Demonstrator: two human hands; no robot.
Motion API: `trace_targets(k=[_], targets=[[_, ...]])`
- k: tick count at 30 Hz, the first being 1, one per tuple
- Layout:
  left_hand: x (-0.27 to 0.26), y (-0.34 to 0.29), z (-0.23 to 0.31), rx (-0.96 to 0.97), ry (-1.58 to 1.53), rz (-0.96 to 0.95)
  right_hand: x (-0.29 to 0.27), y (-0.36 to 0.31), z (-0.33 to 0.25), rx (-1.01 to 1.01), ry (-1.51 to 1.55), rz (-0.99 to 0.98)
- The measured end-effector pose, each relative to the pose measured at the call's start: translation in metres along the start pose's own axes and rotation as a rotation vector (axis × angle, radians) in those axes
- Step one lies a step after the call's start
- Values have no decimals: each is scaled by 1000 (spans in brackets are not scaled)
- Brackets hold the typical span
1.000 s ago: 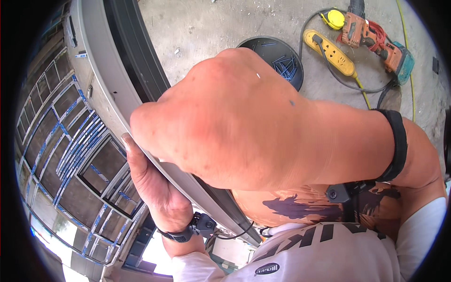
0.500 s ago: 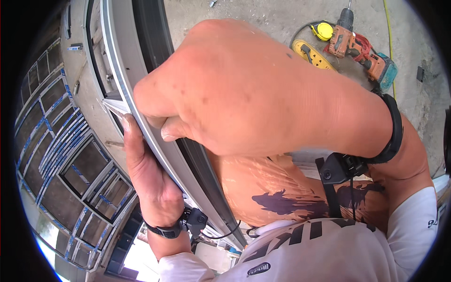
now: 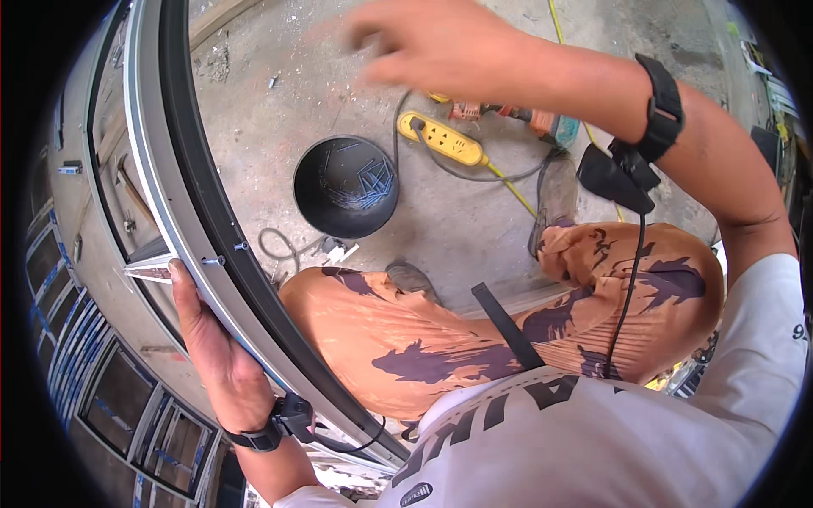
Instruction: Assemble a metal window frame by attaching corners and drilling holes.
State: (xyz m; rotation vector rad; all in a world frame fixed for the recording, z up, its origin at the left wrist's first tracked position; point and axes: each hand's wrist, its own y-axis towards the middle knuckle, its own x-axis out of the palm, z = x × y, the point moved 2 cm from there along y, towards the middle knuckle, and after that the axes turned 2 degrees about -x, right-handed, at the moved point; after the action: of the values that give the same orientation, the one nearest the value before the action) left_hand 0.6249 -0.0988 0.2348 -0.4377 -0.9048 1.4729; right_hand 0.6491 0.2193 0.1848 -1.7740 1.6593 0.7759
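Note:
My left hand [image 3: 222,364] is closed around the grey aluminium window frame [image 3: 157,161], its thumb lying by a white-edged corner where a crossbar meets the long profile; the other fingers are mostly hidden beneath. Just past that thumb, a blue screw [image 3: 213,261] sticks out of the profile, and a second blue screw [image 3: 240,246] stands close by. My right hand [image 3: 423,51] is raised over the floor, away from the frame. It is smeared by motion, but a gap shows between thumb and fingers and nothing appears in them.
A black bucket [image 3: 309,207] with several long blue screws stands on the concrete floor. Beyond it lie a yellow power strip [image 3: 449,142] with cords and an orange-and-teal drill [image 3: 542,123], partly behind my right forearm. A hammer [image 3: 134,188] and stacked frames [image 3: 63,356] are at the left.
My right hand has left the frame and swung up and away to the right, opening. Two screws in the profile and the bucket now show. My left hand keeps its grip.

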Motion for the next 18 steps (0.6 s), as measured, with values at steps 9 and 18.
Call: trace_targets(k=[9,18], targets=[[-9,0,4,-34,-29,-106,97,-126,157,543,-364,-377],[-4,-2,-1,-8,9,6,45,-111,121,645,-220,-192]])
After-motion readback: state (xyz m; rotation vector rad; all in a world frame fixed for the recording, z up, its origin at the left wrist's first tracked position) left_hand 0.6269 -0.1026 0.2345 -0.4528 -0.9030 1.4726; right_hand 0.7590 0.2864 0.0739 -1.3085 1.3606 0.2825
